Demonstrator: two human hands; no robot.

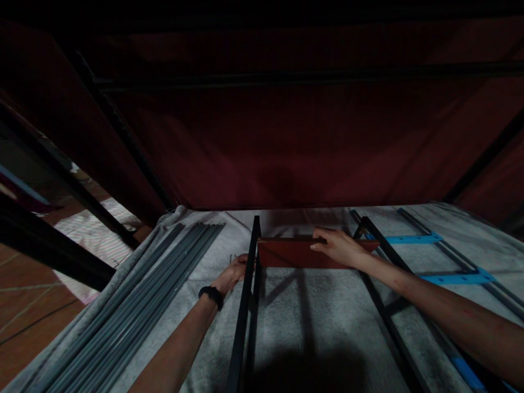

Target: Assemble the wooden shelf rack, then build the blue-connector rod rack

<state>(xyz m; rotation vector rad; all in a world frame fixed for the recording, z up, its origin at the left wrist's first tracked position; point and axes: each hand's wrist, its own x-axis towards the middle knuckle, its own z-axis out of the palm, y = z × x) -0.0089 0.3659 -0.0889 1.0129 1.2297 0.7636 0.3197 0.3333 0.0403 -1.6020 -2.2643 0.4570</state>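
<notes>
A reddish-brown board (289,254) spans two black metal side frames, with the left frame (241,322) and the right frame (387,314) standing on the bed. My right hand (338,247) is closed over the board's top edge, fingers on the near side. Beside the outer face of the left frame is my left hand (236,271), wearing a black wristband (212,296). Its fingers are drawn together near the board's left end; whatever they pinch is too small and dark to make out. A thin screw-like piece (230,257) shows just by those fingers.
Several grey tubes (151,295) lie in a bundle on the grey blanket (196,327) at left. Black tubes with blue crosspieces (456,278) lie at right. Dark posts and a rail (286,76) surround the bed, with dark red fabric (278,147) behind.
</notes>
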